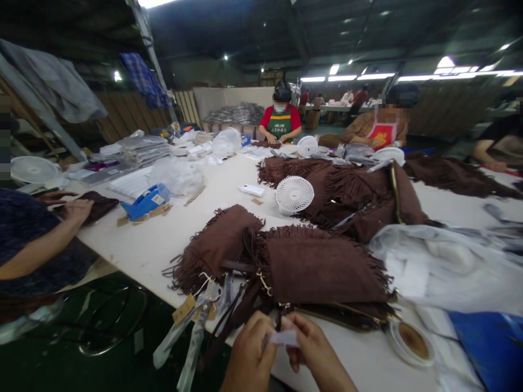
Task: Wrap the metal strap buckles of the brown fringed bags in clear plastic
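Observation:
Low in the head view, my left hand and my right hand are close together at the table's front edge. Both pinch a small white strip, its material too blurred to tell. Just beyond them lies a brown fringed bag with a gold zipper and metal clasps. Dark straps hang from it near my left hand. A second brown fringed bag rests to its left. Plastic-wrapped straps with a brown cardboard tag dangle over the edge.
A pile of brown fringed bags lies farther back beside a white fan. On the right are clear plastic bags and a tape roll. A blue tape dispenser stands left. Co-workers sit around the table.

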Demonstrator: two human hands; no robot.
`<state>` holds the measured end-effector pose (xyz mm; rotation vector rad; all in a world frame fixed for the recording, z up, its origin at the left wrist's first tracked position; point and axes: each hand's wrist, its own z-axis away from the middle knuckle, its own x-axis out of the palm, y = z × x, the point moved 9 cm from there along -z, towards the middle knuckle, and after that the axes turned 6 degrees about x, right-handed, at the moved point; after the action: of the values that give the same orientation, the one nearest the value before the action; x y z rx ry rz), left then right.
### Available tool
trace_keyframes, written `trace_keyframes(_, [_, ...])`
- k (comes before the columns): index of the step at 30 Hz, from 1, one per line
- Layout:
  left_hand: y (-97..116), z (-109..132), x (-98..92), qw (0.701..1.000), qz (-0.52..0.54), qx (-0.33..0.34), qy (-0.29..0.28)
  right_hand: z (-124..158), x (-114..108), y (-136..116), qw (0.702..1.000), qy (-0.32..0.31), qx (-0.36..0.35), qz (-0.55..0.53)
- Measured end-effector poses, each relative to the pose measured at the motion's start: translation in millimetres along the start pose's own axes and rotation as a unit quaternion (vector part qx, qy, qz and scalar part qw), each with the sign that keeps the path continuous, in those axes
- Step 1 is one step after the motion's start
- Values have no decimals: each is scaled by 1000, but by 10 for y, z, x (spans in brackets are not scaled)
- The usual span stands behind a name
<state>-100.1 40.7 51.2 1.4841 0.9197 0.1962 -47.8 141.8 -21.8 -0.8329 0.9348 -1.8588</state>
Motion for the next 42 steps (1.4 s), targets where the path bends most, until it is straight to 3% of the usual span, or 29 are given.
trace_keyframes(3, [-146,76,-72,996,73,-34,44,-68,112,70,999,-13,18,-24])
trace_keyframes(6, [-573,280,-139,969,171,-142,105,-97,118,-5,1000,-20,-14,8])
trace_keyframes(9, [-1030,566,-33,922,261,-259,119,-80,84,-35,999,-19,-29,37])
trace_keyframes(12, [-1232,728,78,895,316,-288,124,-36,85,-13,999,-22,-25,36])
trace_keyframes(20, [-1219,778,222,886,347,-289,102,34,161,-18,996,-27,1,-81])
trace_keyframes(25, [-1113,743,275,887,354,-288,74,52,201,-85,997,-19,-6,-79])
trace_keyframes(33, [-1041,747,302,861,390,-325,36,5,156,-79,999,-13,-20,-34])
trace_keyframes(37, [-1094,719,282,876,366,-312,33,-29,124,-69,999,-17,-36,-8])
trace_keyframes(42, [-1142,681,238,928,263,-262,27,-33,128,-35,999,-12,-35,-16])
